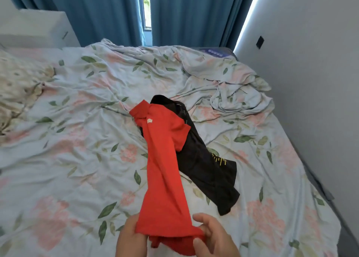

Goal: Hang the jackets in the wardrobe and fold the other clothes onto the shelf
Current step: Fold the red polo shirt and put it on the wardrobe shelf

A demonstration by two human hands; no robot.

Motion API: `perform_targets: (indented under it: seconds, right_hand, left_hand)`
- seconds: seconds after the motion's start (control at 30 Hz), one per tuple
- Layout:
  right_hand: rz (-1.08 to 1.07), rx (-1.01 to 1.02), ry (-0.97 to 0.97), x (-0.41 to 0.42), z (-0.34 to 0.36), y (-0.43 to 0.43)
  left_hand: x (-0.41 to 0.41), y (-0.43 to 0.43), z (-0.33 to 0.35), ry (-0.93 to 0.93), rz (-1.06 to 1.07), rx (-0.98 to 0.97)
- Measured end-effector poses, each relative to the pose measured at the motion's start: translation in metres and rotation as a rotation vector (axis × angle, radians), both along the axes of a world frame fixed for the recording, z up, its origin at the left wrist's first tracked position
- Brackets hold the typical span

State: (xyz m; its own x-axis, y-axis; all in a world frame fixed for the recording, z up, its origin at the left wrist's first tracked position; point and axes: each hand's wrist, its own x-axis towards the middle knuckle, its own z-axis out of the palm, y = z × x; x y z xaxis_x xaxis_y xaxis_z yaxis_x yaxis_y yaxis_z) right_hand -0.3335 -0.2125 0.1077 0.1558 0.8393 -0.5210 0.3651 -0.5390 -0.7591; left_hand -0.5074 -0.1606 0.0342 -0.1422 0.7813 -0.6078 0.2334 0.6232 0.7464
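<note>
A red polo shirt [165, 167] stretches from the middle of the bed toward me, its collar end lying over a black garment [206, 167] with a yellow print. At the bottom of the view, my left hand [129, 237] grips the left corner of the shirt's hem, partly hidden under the cloth. My right hand [215, 235] pinches the hem's right corner between thumb and fingers. The hem is lifted off the bed. No jacket, wardrobe or shelf is in view.
The bed [77, 140] carries a crumpled floral sheet, bunched at the far right [233, 93]. A pillow [17, 89] lies at the left. Blue curtains [108, 10] hang behind the bed, and a white wall [310, 82] runs close along its right side.
</note>
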Motion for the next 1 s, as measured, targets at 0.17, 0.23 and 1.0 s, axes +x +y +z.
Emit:
perform_targets:
  seconds: [0.17, 0.23, 1.0]
  right_hand:
    - [-0.088, 0.153, -0.123, -0.028, 0.052, -0.011]
    - [-0.245, 0.151, -0.095, -0.036, 0.078, -0.01]
    - [-0.12, 0.311, -0.142, -0.144, 0.254, -0.003]
  left_hand:
    - [-0.051, 0.003, 0.072, 0.095, 0.082, 0.223]
    - [-0.075, -0.007, 0.103, 0.055, 0.127, 0.251]
    - [-0.337, -0.07, 0.228, 0.55, 0.029, 0.142]
